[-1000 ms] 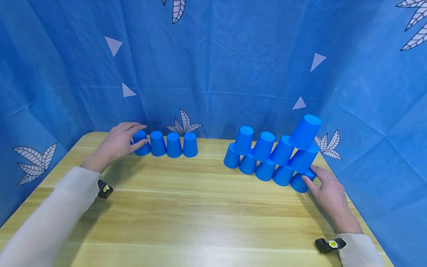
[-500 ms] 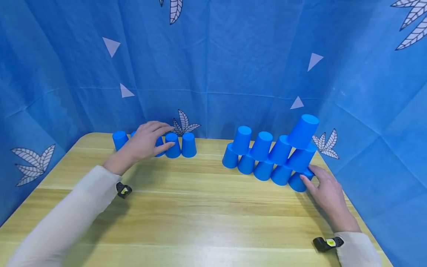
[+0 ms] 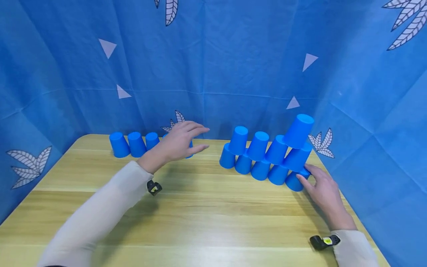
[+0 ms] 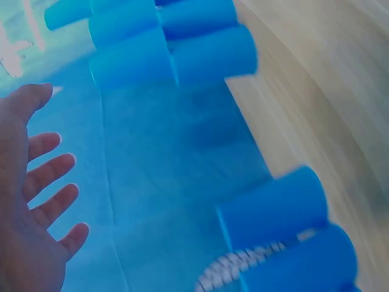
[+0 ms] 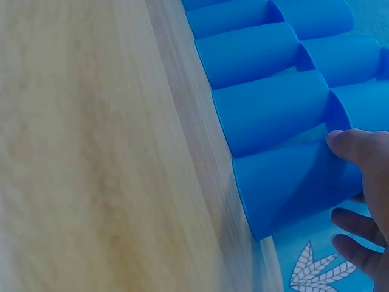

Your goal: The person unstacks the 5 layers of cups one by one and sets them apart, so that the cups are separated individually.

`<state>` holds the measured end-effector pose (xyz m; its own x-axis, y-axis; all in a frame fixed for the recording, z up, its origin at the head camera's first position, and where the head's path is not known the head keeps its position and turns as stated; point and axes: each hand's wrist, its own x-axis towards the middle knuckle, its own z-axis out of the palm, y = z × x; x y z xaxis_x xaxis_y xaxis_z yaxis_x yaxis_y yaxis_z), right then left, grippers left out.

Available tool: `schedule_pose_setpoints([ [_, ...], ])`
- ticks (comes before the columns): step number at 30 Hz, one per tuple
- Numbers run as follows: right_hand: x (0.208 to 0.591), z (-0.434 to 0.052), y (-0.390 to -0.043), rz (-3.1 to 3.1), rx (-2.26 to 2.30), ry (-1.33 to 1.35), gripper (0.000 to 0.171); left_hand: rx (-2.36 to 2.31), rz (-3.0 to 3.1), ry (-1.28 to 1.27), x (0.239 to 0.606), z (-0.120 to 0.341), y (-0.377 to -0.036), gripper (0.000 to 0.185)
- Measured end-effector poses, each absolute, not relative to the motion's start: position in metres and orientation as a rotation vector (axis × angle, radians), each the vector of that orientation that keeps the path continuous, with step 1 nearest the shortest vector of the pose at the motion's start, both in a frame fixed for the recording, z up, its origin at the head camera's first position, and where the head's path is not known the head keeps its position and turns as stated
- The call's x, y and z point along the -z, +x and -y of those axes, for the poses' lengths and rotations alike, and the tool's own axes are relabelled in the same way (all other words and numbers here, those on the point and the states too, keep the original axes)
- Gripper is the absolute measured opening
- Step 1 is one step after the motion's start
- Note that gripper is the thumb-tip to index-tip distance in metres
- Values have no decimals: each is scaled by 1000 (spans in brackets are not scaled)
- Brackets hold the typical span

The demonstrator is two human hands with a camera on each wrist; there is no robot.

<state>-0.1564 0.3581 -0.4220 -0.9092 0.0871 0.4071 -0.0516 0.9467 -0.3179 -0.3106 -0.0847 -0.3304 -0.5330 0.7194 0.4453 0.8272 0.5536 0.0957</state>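
Cups [image 3: 276, 150]: ten stacked, five unstacked

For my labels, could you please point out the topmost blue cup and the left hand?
Topmost blue cup [image 3: 298, 132], head view: side wall.
Left hand [image 3: 177, 142], head view: back of the hand.

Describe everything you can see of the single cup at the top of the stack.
The top cup is plain blue and tapered, apparently plastic. It stands upside down, its narrower, closed end facing up. Its rim straddles the two rightmost second-row cups; nothing else visibly touches it. Its inside is hidden.
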Motion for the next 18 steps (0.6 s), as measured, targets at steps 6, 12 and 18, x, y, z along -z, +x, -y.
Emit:
schedule_pose_setpoints([
  [6, 419, -356, -158, 2721, -465, -78, 58, 418, 2482, -1314, 316, 52, -304, 53],
  [12, 418, -357, -158, 2711, -452, -52, 54, 418, 2454, -1364, 303, 25, -299, 54],
  [18, 416, -357, -157, 2715, -440, -48, 54, 443, 2467, -1404, 288, -5, -296, 55],
])
